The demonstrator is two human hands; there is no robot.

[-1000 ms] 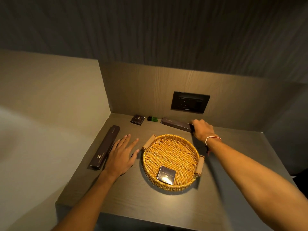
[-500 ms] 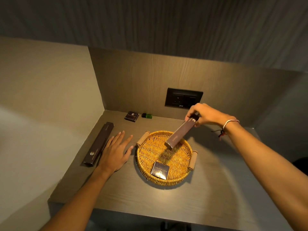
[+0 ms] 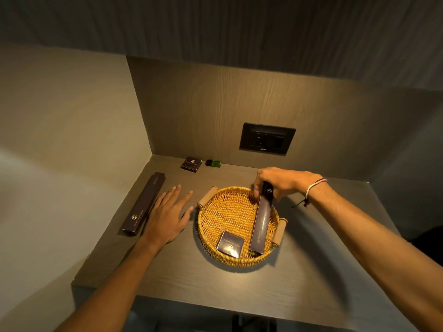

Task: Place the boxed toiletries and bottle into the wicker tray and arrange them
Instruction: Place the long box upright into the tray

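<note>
The wicker tray (image 3: 223, 212) sits near the middle of the wooden counter (image 3: 311, 271), round, with two cork-coloured handles, one at its far left and one at its right. We count four dark boxes in all: two long and two small and square. Two of them are in the tray. A small square box (image 3: 230, 243) lies flat on the weave at the near side, and a long box (image 3: 261, 222) runs from the far rim down toward the near right, its near end just right of the square box. The long one's far end is raised at the rim, so it lies tilted; we cannot tell whether its near end rests fully on the weave.

Our right hand (image 3: 279, 182) pinches the far end of that long box between thumb and fingers, over the tray's far right edge.

The other two boxes are outside the tray. A second long box (image 3: 143, 203) lies along the left edge of the counter, and a second small square box (image 3: 191, 164) rests far back by the wall. Just right of it lies one small green bottle (image 3: 213, 163) on its side.

Our left hand (image 3: 167, 214) lies flat on the counter, fingers spread, holding nothing, between the left long box and the tray, its thumb close to the tray's left rim.

One dark socket plate (image 3: 266, 138) is set in the back wall.
</note>
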